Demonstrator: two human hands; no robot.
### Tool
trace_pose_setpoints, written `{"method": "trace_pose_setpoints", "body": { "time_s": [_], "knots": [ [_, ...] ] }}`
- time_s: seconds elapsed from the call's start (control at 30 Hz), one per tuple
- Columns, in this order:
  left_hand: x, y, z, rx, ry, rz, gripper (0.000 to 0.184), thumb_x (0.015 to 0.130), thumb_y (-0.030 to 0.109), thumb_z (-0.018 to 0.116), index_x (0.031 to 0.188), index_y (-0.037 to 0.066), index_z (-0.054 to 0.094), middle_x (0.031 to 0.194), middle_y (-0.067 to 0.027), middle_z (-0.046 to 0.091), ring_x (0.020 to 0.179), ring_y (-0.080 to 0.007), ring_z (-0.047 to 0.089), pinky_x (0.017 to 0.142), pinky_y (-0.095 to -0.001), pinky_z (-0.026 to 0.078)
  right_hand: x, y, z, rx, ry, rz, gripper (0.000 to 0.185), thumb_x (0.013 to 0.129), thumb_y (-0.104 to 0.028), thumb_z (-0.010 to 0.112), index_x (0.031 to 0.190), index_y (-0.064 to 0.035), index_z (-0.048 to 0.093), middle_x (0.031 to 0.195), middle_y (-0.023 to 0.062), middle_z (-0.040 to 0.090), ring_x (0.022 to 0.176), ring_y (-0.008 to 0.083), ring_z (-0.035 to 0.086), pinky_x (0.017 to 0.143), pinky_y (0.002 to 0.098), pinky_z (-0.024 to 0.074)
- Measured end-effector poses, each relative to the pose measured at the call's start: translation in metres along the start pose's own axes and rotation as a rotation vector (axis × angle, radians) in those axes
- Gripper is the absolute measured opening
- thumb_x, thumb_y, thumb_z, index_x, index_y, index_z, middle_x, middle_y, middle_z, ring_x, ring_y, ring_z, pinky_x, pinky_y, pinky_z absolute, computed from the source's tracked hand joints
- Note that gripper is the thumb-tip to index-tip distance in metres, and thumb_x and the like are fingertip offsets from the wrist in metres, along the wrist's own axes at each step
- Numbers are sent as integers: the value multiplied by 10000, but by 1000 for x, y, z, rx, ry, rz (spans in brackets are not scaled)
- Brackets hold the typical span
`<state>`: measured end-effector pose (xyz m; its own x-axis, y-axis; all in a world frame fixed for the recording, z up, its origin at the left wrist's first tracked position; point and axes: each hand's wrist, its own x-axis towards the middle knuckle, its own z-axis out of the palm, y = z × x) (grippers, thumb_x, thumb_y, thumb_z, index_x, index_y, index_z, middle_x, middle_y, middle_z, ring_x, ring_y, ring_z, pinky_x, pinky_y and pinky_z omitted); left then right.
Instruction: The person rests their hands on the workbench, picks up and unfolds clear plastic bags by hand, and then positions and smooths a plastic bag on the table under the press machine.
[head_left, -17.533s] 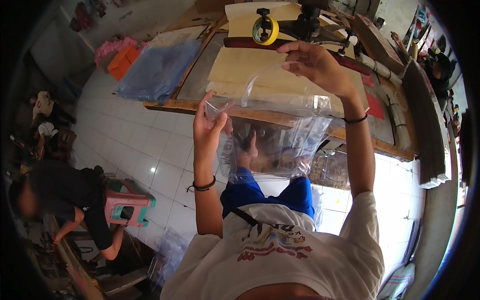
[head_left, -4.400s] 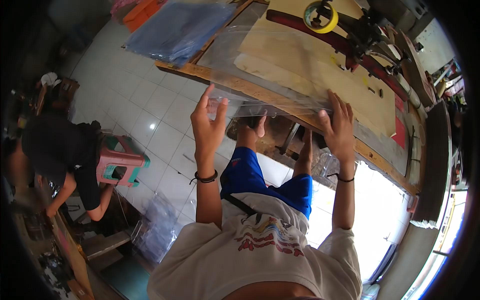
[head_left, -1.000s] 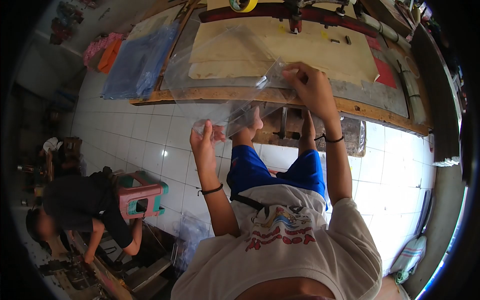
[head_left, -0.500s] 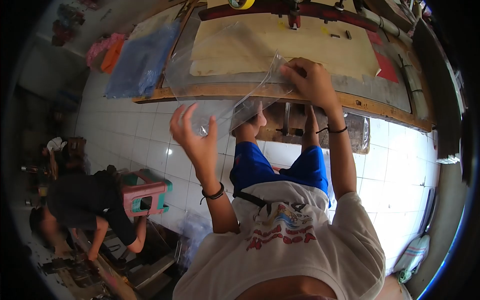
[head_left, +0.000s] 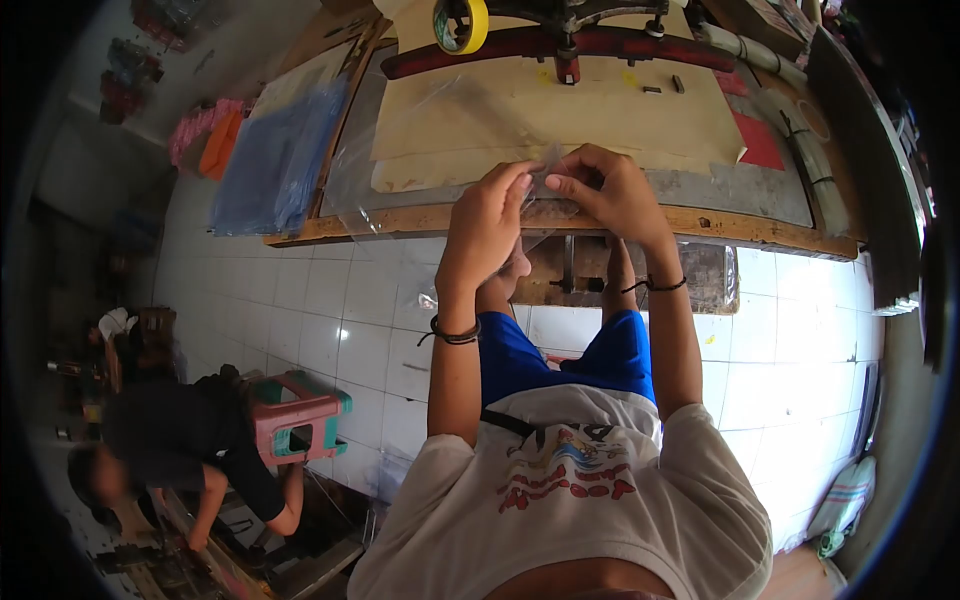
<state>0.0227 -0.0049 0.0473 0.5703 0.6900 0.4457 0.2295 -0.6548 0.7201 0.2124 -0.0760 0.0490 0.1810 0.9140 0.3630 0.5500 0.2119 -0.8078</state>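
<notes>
Your left hand [head_left: 482, 228] has moved in beside your right hand [head_left: 618, 198], which pinches the clear plastic [head_left: 425, 150] spreading leftward past your nearer left fingers, nearly closed, their grip unclear.

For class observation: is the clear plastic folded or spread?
Spread: the plastic reaches from the right hand across the table's edge.
</notes>
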Motion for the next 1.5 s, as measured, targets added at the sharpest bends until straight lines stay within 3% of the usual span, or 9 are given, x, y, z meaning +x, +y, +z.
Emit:
{"method": "trace_pose_setpoints", "body": {
  "time_s": [0.07,0.17,0.27,0.6,0.7,0.9,1.17,1.37,1.5],
  "knots": [
    [0,-8,-5,-167,-74,-189,257,1050,174,506,1191,14,649,902,-133,689,728,-202,643,691,-311,499,0,9,5,19,48,-31,329,859,-304,790,1001,-12,739,808,114,722,686,184,648,661,315,513],
    [4,-6,-5,39,-61,-165,247,1054,157,490,1175,7,645,859,-102,681,734,-148,637,680,-288,495,3,14,12,70,117,-58,297,876,-267,771,1020,-10,732,790,117,720,679,195,658,656,323,513],
    [8,-12,3,-101,49,-155,219,1030,203,531,1038,32,667,844,-169,710,805,-373,685,706,-403,514,4,1,9,33,105,34,255,886,-227,754,1016,-9,728,773,116,717,675,206,669,655,332,514],
    [10,-16,-3,-122,-118,-199,336,975,345,644,1001,15,703,770,-139,699,679,-281,672,654,-364,509,-1,6,8,105,77,-65,205,884,-165,732,1013,-10,698,849,110,725,764,250,697,744,343,539],
    [9,-16,-4,-105,-148,-175,343,975,345,645,996,7,699,790,-145,697,695,-285,661,667,-368,506,-3,6,2,138,-8,-26,251,874,-170,729,1065,-21,663,987,128,710,897,267,692,822,347,536],
    [11,-3,-12,37,-242,-241,339,970,326,658,989,-10,691,831,-143,676,733,-289,639,691,-376,497,-4,6,6,-10,157,-170,377,861,-198,735,1173,-34,602,1139,154,650,1032,287,652,876,369,520],
    [-7,-12,-19,-218,-271,-90,287,963,228,670,1047,-47,685,953,-114,653,835,-276,628,752,-366,494,-4,-2,4,104,42,19,254,886,-214,714,1033,-11,674,981,157,697,985,292,655,846,380,512],
    [-16,0,-20,-54,-233,-79,249,987,160,625,1150,-22,673,1032,-116,670,914,-246,640,813,-309,499,-6,-5,5,-112,82,-18,235,925,-244,646,1017,-29,671,955,159,706,938,342,639,866,419,483],
    [-44,24,-28,104,-56,-119,232,957,139,640,1139,3,682,1047,-148,702,954,-323,643,830,-347,505,-4,-7,7,-249,115,-37,214,932,-226,632,1019,-34,666,963,173,706,948,369,636,877,438,472]
  ]
}}
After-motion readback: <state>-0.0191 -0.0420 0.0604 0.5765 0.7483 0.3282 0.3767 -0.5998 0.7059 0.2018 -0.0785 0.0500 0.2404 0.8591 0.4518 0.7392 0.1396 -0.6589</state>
